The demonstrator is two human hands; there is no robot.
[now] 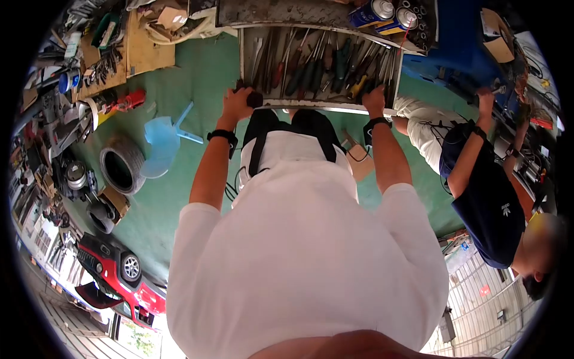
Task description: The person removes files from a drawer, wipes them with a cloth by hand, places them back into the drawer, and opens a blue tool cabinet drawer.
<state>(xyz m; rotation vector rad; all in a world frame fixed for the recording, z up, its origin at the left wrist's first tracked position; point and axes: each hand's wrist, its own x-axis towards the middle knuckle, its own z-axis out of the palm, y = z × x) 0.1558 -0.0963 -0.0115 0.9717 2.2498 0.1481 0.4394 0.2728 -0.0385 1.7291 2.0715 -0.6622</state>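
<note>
An open metal drawer full of hand tools lies in front of me. My left hand is at its front left corner, fingers curled against a small dark lump whose kind I cannot make out. At the front right, my right hand has its fingers bent over the drawer's edge. A yellow-handled tool lies just left of that hand. Screwdrivers with dark handles and a red-handled screwdriver fill the drawer, beside several slim metal tools.
Two spray cans stand on the tray above the drawer. A co-worker in a dark shirt is on my right, near a blue cabinet. Left are a blue plastic stool, a tyre and a red car.
</note>
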